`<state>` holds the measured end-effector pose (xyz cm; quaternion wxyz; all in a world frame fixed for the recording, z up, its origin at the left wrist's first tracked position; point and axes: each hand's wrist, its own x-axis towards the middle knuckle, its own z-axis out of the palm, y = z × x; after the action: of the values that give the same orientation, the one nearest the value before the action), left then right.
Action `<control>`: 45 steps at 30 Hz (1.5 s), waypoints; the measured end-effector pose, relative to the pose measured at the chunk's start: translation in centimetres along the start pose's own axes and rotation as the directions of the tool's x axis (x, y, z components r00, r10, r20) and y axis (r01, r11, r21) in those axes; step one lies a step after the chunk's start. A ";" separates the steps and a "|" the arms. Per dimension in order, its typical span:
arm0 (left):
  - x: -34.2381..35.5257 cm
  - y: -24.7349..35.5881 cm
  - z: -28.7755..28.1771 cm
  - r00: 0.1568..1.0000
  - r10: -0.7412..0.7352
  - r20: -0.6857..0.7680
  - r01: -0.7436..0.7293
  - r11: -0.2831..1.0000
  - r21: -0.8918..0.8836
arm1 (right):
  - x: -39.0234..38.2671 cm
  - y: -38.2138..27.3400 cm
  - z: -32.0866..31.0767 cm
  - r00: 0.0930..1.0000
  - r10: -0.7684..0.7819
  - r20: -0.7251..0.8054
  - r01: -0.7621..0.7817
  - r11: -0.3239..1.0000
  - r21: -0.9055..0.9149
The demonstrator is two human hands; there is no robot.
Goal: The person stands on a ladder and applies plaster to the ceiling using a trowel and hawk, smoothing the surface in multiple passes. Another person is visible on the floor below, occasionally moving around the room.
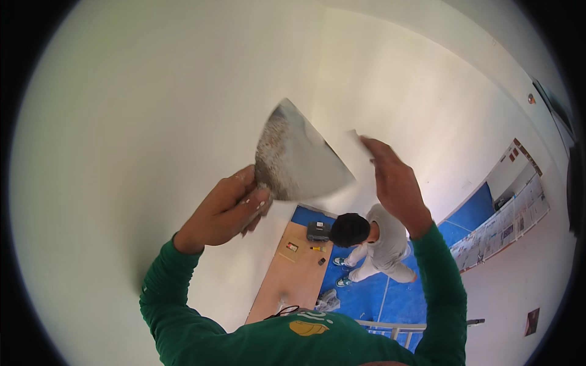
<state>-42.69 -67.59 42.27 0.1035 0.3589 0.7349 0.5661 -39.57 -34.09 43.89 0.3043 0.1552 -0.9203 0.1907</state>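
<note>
Raised in front of the pale wall, my left hand (pixel 229 210) is closed round the narrow end of a wide putty knife (pixel 311 158). Its fan-shaped blade is smeared with whitish paste and has a rough brownish patch near my fingers. White specks mark my fingertips. To the right of the blade and apart from it, my right hand (pixel 397 183) is up with its fingers together. A thin greyish edge sticks out past those fingertips; the rest of what they hold is hidden behind the hand.
Below me, a person in grey (pixel 386 241) bends over beside a wooden table (pixel 281 277). A dark case (pixel 318 231) and small items lie on it. A metal rail (pixel 397 327) is close under me, above the blue floor (pixel 366 302). A long printed panel (pixel 503 226) is at right.
</note>
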 end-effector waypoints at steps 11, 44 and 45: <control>0.2 -3.7 1.8 0.845 0.531 -0.055 -0.253 0.489 0.835 | -2.2 -7.4 0.8 0.856 0.185 0.483 -0.382 -0.402 0.832; -6.0 2.2 -4.4 0.782 0.415 -0.466 0.160 0.587 0.793 | 23.3 -5.3 -27.6 0.013 -0.407 -0.913 0.296 0.874 -0.385; -6.0 2.2 -4.4 0.782 0.399 -0.478 0.175 0.596 0.783 | 22.6 -4.6 -27.6 0.043 -0.416 -0.908 0.291 0.875 -0.387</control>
<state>-39.88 -74.58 44.21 -0.3487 0.2115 0.8728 0.2680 -41.20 -29.62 79.51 0.8689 0.1994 -0.4373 0.1187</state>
